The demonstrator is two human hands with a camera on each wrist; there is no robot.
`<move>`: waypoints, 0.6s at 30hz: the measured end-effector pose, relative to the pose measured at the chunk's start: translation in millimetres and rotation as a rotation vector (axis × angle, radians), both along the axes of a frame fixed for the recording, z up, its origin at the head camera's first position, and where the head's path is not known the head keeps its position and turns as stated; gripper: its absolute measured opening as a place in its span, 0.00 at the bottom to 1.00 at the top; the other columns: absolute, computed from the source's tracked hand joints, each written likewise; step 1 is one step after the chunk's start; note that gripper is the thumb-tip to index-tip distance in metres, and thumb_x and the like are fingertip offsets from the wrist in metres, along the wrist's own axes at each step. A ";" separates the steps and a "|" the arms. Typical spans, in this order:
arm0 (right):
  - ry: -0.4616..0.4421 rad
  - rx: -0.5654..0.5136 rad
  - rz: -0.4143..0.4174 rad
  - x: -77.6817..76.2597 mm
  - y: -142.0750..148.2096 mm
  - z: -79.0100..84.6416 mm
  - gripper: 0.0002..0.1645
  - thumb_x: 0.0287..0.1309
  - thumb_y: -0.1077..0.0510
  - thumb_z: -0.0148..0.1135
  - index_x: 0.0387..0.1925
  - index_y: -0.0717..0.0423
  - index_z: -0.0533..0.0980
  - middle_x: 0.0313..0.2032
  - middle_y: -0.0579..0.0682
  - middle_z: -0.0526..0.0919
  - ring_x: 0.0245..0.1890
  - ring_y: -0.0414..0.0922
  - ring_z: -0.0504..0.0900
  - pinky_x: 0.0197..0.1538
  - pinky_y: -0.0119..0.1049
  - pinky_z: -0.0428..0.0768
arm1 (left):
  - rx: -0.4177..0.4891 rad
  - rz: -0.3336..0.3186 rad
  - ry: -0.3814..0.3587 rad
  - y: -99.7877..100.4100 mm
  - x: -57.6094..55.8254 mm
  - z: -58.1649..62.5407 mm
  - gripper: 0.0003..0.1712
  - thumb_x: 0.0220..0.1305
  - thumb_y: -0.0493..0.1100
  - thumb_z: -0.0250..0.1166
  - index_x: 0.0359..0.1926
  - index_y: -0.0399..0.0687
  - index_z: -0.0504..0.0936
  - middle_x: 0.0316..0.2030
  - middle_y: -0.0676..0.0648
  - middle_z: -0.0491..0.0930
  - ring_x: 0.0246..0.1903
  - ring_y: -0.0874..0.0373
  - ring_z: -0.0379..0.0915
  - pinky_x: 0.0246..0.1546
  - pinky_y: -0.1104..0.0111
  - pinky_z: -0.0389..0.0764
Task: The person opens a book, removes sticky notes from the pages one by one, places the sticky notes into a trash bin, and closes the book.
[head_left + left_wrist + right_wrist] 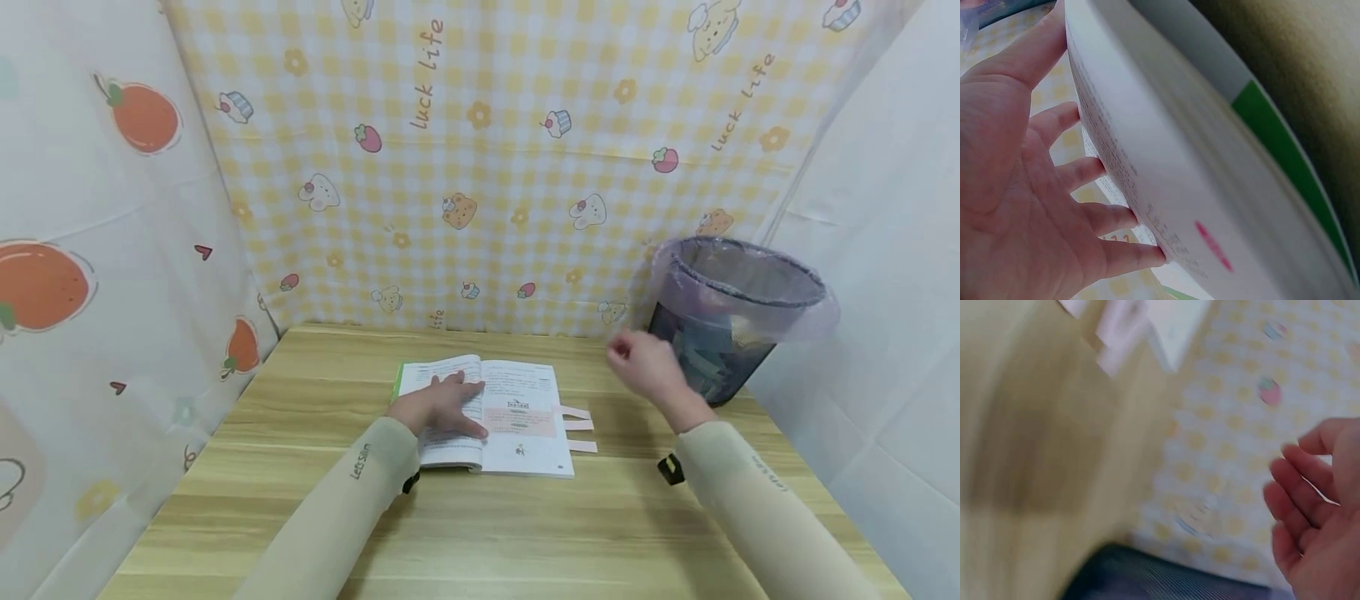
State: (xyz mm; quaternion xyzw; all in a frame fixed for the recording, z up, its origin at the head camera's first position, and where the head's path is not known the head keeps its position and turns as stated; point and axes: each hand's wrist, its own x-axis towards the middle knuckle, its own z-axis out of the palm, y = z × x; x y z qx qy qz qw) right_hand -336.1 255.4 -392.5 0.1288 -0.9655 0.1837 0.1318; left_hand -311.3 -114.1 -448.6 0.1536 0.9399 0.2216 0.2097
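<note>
Book (pixel 528 383), spread on the table (pixel 217 500) — left hand (pixel 448 407), grip fingers apart, touches its left page, likely holding it flat; right hand (pixel 647 367), fingers loosely curled on nothing, at three o'clock, near the bin (pixel 708 354)

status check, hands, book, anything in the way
Left hand spread on open book. Right hand off the book, nothing seen in it. Pale strips at the book's right edge; lined bin stands apart from book.

Right hand (pixel 647 367): blurred, head view
Book print (pixel 517 422): too small to read
Bin (pixel 1154 578): cut off, right wrist view
</note>
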 end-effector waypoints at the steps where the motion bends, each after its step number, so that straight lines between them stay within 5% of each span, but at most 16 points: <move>1: -0.042 0.014 0.022 -0.1 -3.7 -9.6 0.15 0.75 0.55 0.59 0.47 0.58 0.88 0.41 0.57 0.91 0.41 0.55 0.88 0.53 0.60 0.85 | 0.003 -0.001 0.000 0.2 0.0 0.1 0.57 0.65 0.65 0.78 0.87 0.61 0.61 0.90 0.37 0.43 0.84 0.19 0.36 0.82 0.24 0.46; 9: -0.240 0.128 0.137 4.3 -24.4 -67.9 0.14 0.78 0.54 0.62 0.50 0.57 0.88 0.46 0.54 0.87 0.47 0.51 0.84 0.57 0.56 0.85 | 0.009 -0.004 -0.002 1.2 -0.3 1.4 0.57 0.65 0.65 0.78 0.87 0.60 0.61 0.89 0.36 0.44 0.84 0.17 0.36 0.81 0.24 0.47; 18: -0.287 0.175 0.132 11.8 -32.6 -83.0 0.10 0.74 0.54 0.65 0.48 0.54 0.87 0.45 0.51 0.84 0.51 0.53 0.80 0.60 0.54 0.83 | 0.005 -0.010 0.002 -0.4 -2.3 -1.7 0.58 0.65 0.65 0.78 0.88 0.60 0.60 0.89 0.36 0.43 0.84 0.18 0.36 0.82 0.25 0.47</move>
